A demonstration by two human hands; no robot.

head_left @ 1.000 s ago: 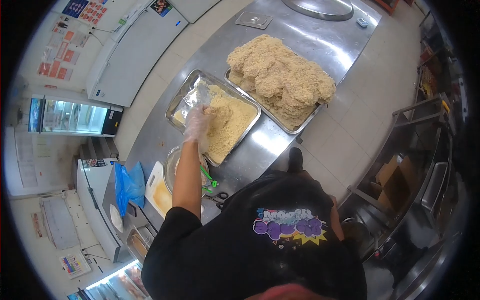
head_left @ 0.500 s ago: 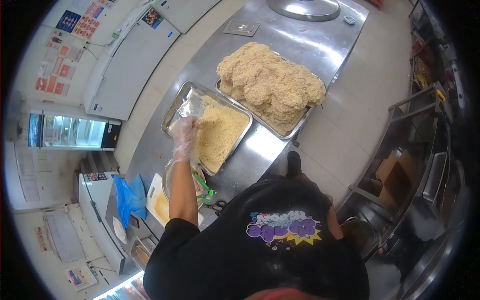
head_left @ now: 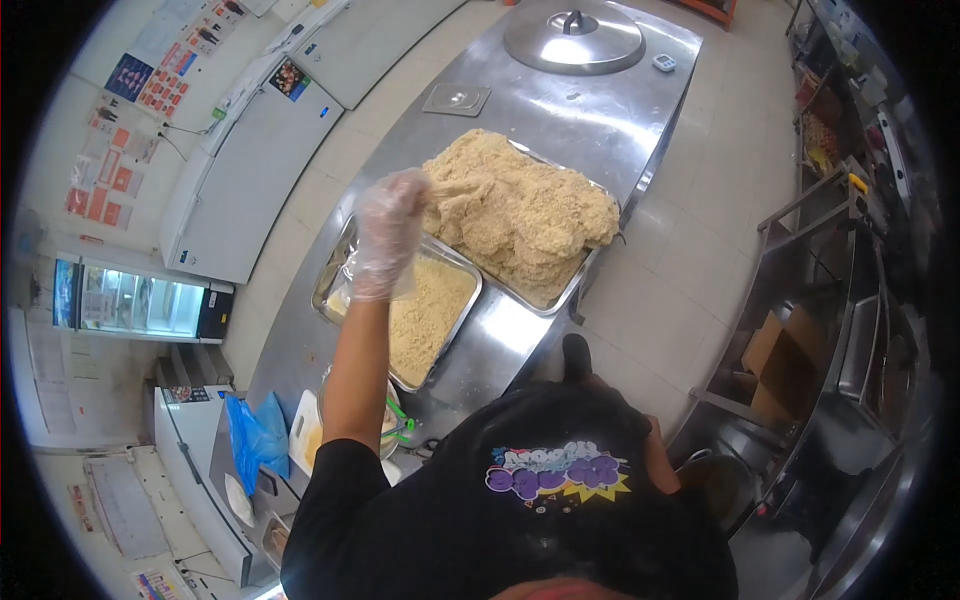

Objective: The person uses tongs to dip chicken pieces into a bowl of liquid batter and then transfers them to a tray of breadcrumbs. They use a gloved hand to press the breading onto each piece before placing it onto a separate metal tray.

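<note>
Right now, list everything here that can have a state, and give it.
Left hand: gloved, closed on a breaded piece
Crumb tray: partly filled
Heaped tray: piled above its rim
Round lid: lying on the table, handle up
Small lid: lying flat
Blue bag: crumpled
Cardboard box: open
Chest freezer: shut
Display fridge: lit
Scissors: partly hidden, can't tell

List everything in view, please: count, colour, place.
Table: one, silver, centre
Trays: two, silver, mid-table
Crumbs: uncountable, yellow, left tray
Coated pieces: uncountable heap, tan, right tray
Lids: two, silver, far end
Gadget: one, white, far corner
Board: one, white, beside bag
Bag: one, blue, table's left
Box: one, brown, right shelving
Freezers: several, white, left
Fridge: one, black-edged, left
Posters: several, multicoloured, left
T-shirt: one, black, bottom centre
Left hand: one, clear-gloved, at heap
Right hand: not visible
</note>
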